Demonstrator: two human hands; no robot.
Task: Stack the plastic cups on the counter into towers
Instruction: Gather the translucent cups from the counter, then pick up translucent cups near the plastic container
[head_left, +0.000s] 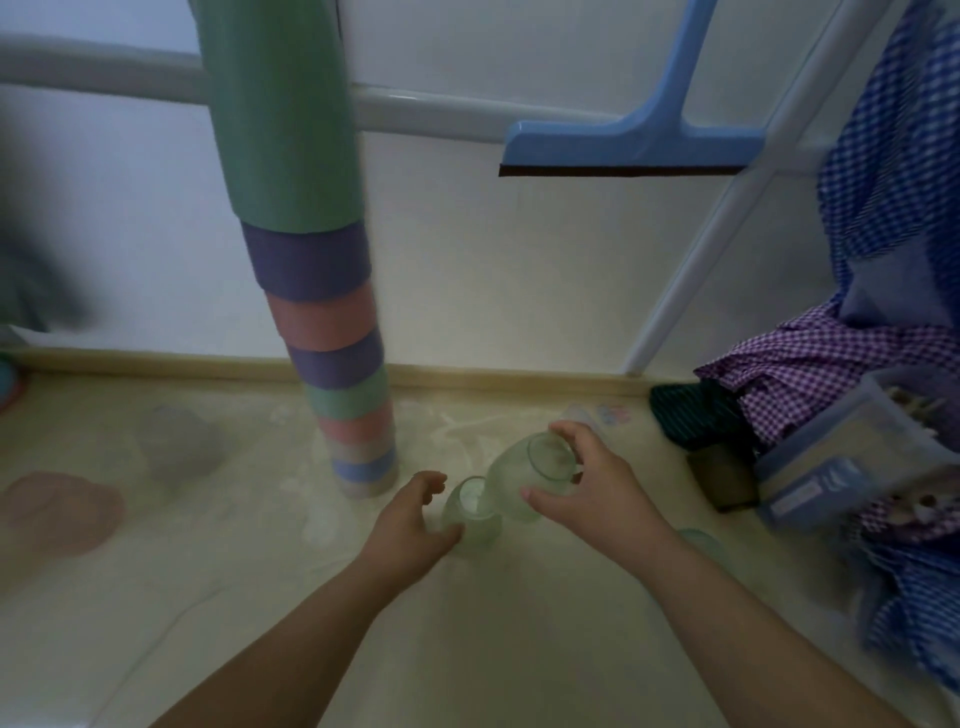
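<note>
Already well along: most of the stacking looks done, with a few loose cups left.
Tall tower (332, 322): many nested cups in green, purple, pink and blue stand on the counter (260, 597) near the back wall; it rises out of the top of the view, so its full height cannot be told.
Right hand (587, 488): curled around a pale green cup (524, 478), which is tilted, mouth toward the back right.
Left hand (415, 519): fingers partly curled around a second pale green cup (470, 514) that stands on the counter, thumb and fingers on its sides; firm hold or light steadying, I cannot tell.
Step in hand: the two green cups touch, so they are probably about to be nested, starting a new tower or a pair for the tall one.
Loose cups left: a greyish cup (176, 441) and a pinkish cup (57, 514) sit blurred at the left, well apart from the tower; another greenish cup (701, 545) shows just beside the right forearm.
Right edge: checked cloths (810, 364) and a plastic box (841, 452), no part of the job.
</note>
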